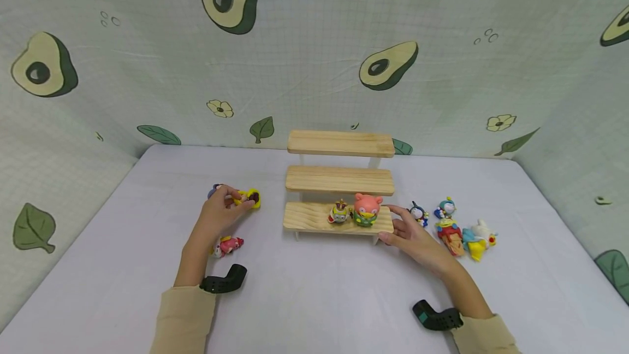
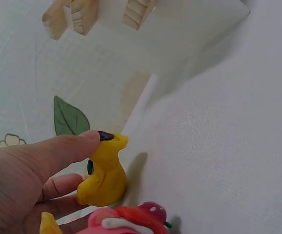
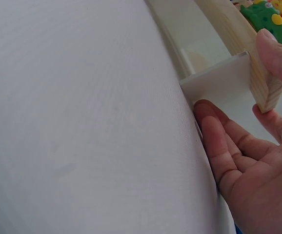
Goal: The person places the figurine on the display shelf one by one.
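My left hand (image 1: 225, 209) pinches a yellow toy figurine (image 2: 107, 170), its thumb on the dark patch at the top and its fingers on the far side. Close by lies a pink and red figurine (image 1: 230, 245); behind the hand a blue one is mostly hidden. A three-tier display shelf (image 1: 339, 179) with wooden boards and white supports stands in the middle. At the right end of its lowest board, my right hand (image 1: 415, 242) grips the wood between thumb and index finger. On that board stand a small crowned figurine (image 1: 339, 211) and a pink one in green (image 1: 366, 210).
Several figurines lie right of the shelf: a dark blue and white one (image 1: 419, 214), a blue one (image 1: 445, 208), a red one (image 1: 449, 236) and a white, blue and yellow one (image 1: 479, 239). An avocado-print cloth (image 1: 314, 42) hangs behind the white table (image 1: 314, 299).
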A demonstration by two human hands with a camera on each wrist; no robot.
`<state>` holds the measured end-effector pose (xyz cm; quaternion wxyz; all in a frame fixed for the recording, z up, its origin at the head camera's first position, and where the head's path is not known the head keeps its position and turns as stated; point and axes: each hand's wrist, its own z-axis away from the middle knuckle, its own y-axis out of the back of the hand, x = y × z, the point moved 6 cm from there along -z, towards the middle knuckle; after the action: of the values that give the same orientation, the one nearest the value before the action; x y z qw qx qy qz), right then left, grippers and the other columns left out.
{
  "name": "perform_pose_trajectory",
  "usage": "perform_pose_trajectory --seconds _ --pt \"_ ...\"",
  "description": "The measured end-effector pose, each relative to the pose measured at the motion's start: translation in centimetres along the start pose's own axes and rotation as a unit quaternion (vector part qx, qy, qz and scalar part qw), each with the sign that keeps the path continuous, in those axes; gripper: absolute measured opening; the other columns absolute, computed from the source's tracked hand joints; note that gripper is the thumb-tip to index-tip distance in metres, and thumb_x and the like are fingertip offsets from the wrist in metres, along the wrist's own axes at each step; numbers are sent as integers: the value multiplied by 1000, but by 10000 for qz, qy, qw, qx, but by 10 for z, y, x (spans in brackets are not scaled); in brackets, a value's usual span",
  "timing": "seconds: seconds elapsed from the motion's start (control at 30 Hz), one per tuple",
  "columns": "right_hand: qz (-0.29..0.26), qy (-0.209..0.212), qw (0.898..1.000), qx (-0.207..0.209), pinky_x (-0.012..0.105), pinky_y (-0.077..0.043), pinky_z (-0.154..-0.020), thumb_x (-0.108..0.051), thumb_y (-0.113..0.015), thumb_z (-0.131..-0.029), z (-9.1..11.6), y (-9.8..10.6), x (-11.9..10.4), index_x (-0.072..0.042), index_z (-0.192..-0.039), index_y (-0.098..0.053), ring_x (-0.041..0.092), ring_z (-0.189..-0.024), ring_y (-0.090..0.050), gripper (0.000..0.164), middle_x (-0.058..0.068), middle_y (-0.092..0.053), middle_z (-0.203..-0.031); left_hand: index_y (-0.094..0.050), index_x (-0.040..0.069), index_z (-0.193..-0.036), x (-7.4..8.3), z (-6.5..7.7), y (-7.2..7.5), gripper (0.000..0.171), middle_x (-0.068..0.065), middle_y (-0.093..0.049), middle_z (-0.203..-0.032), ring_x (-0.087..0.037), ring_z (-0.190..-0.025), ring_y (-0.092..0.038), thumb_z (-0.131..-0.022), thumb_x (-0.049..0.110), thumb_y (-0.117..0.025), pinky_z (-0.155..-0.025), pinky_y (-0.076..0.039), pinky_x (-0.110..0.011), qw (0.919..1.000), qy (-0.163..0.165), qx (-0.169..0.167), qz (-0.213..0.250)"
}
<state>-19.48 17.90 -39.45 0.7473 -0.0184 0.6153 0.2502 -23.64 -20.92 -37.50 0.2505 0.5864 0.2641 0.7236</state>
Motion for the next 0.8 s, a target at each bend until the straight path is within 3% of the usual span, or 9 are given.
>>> perform_pose_trajectory --seconds 0.13,0.23,0.4,0.6,0.73,0.8 --pt "-11 -27 10000 17 29 -46 -90 -29 -59 -91 -1 0 1 -17 -145 -17 26 -116 -51 69 22 -45 -136 -32 5 -138 0 -2 -1 70 -23 -37 -142 -39 -129 -38 -86 40 -65 -104 -35 -50 9998 -1 -123 139" --pt "-22 -39 10000 11 29 -46 -89 -29 -59 -91 -1 0 1 -17 -145 -17 26 -115 -51 69 22 -45 -135 -27 7 -145 2 -2 -2 75 -21 -35 -144 -39 -129 -38 -87 37 -64 -104 -36 -51 9998 -126 -176 15" --pt "-18 -59 10000 29 27 -46 -87 -29 -60 -91 -1 1 1 -17 -145 -16 23 -112 -52 70 22 -45 -135 -39 13 -140 3 0 -5 63 -22 -38 -143 -40 -128 -38 -87 36 -64 -103 -35 -53 9991 -140 -340 -211" --pt "-31 -73 10000 35 28 -46 -89 -30 -60 -91 -1 0 1 -17 -145 -16 25 -114 -51 70 22 -44 -136 -42 16 -136 5 2 -7 57 -24 -43 -138 -38 -125 -42 -86 31 -66 -102 -35 -54 9985 -266 -402 -258" --pt "-29 -79 10000 25 30 -46 -90 -29 -60 -91 0 0 2 -16 -145 -16 27 -116 -50 71 23 -43 -137 -45 15 -133 6 3 -7 53 -18 -52 -123 -31 -106 -49 -86 25 -68 -87 -44 -44 9965 -558 -402 -485" --pt "-33 -84 10000 27 31 -46 -91 -29 -60 -91 0 -1 2 -16 -146 -16 27 -117 -50 71 23 -43 -137 -47 14 -131 6 3 -7 52 -14 -54 -113 -27 -95 -47 -85 22 -69 -77 -41 -38 9947 -720 -424 -602"
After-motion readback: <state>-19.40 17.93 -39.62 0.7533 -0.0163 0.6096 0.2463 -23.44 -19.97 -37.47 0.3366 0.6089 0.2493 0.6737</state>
